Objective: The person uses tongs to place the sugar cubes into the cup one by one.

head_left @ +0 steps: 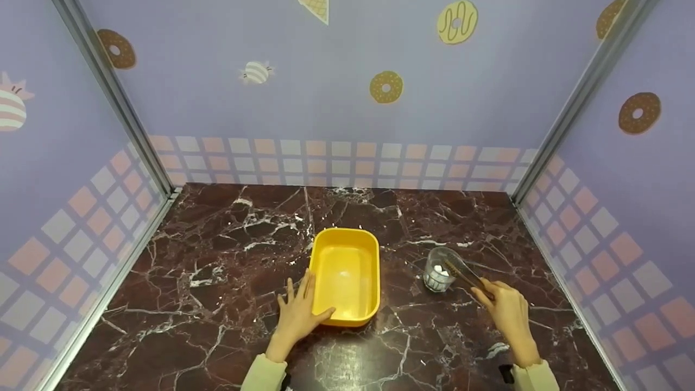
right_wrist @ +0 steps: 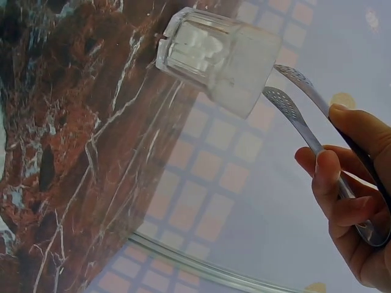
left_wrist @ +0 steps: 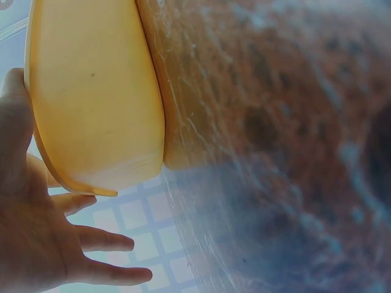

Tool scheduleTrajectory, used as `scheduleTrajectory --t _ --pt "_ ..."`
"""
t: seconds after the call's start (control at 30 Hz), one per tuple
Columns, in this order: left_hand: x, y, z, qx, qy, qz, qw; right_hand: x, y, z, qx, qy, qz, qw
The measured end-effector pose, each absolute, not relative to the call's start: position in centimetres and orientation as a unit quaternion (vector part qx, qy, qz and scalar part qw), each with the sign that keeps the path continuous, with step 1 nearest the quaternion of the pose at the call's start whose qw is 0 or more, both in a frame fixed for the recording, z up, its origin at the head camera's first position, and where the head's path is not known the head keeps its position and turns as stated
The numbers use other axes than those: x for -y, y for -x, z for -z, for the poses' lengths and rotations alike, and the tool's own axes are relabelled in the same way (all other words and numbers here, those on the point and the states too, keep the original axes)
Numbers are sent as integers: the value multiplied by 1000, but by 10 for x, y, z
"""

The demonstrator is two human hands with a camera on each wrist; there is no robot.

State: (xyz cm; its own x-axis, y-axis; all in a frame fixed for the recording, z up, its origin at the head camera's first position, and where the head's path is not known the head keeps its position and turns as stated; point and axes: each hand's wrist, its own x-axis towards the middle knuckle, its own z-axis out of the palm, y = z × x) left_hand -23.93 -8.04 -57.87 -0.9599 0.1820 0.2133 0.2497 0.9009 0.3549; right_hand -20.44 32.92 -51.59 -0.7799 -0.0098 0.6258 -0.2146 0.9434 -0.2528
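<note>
A yellow rectangular tub (head_left: 347, 282) stands on the dark marbled tabletop. My left hand (head_left: 296, 317) rests against its near left corner, fingers spread straight along the outer side and thumb at the rim. In the left wrist view the palm (left_wrist: 30, 238) is beside the tub wall (left_wrist: 95, 91). My right hand (head_left: 505, 312) holds metal tongs (head_left: 469, 277) by the handles. Their perforated tips (right_wrist: 282, 104) stand apart at the mouth of a clear glass (right_wrist: 244, 67). Several white lumps (right_wrist: 198, 47) lie in the bottom of the glass.
The tabletop (head_left: 228, 293) is enclosed by lilac panels (head_left: 326, 108) printed with doughnuts and pink and white squares. Metal posts (head_left: 125, 103) run up the back corners. The glass stands to the right of the tub, with bare tabletop between them.
</note>
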Motion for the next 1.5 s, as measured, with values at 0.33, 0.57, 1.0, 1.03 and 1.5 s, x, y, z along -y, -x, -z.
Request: scheduleTrajectory --t 0.33,0.57,1.0,1.03,1.5 --pt "79 240 578 971 106 198 84 -332 201 517 928 -51 -176 323" --pt "79 239 578 970 106 200 88 -334 198 515 927 -83 -180 319" --pt "80 239 578 969 106 205 88 -328 196 526 901 -242 -210 292" --pt "81 239 578 969 107 205 89 -326 196 529 902 -248 -210 284" --pt "81 239 578 968 105 210 89 -313 215 574 925 -266 -239 125"
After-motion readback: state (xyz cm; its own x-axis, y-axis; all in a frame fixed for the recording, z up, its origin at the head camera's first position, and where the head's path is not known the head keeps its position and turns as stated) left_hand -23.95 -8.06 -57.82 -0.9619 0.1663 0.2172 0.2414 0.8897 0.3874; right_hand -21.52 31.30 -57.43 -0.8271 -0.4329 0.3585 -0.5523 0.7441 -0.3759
